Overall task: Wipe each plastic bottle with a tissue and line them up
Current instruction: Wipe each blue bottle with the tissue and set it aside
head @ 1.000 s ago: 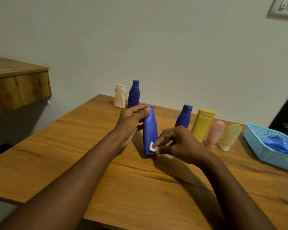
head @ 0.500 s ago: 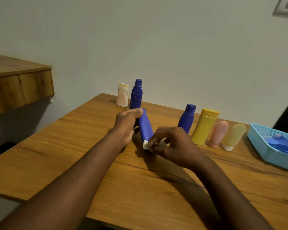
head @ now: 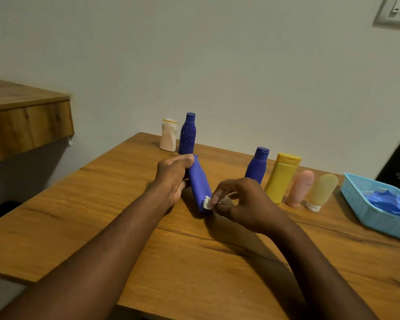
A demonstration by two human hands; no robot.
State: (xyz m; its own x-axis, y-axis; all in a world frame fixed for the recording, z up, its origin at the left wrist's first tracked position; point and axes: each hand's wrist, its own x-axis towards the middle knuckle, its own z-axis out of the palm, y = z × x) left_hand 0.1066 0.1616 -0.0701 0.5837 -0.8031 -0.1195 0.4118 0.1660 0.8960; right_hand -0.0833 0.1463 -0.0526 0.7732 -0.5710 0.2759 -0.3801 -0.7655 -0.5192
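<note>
- At far left, a wooden ledge (head: 28, 125) juts from the pale wall (head: 217, 65), higher than the table.
- Wooden table (head: 194, 273), grain and dark seams visible, back edge against the wall.
- Cream bottle (head: 169, 135), upright at the table's back edge.
- Speckled dark blue bottle (head: 187, 135), upright, just beside the cream one.
- Left hand (head: 173, 176), fingers curled round the cap end of the tilted blue bottle (head: 198, 183); the bottle leans, cap up and left, base low over the table centre.
- Tissue (head: 207, 202), a small white wad against the bottle's lower end.
- Right hand (head: 245, 204), pinching the tissue between thumb and fingertips; the hands are apart, joined only by the bottle.
- Row behind the right hand, upright: plain blue bottle (head: 256, 167), yellow bottle (head: 282, 179), pink tube (head: 300, 188), pale yellow tube (head: 321, 192) on a white cap.
- Light blue basket (head: 360, 204), holding crumpled blue material (head: 388, 202).
- Wall switch (head: 395, 10), top right corner.
</note>
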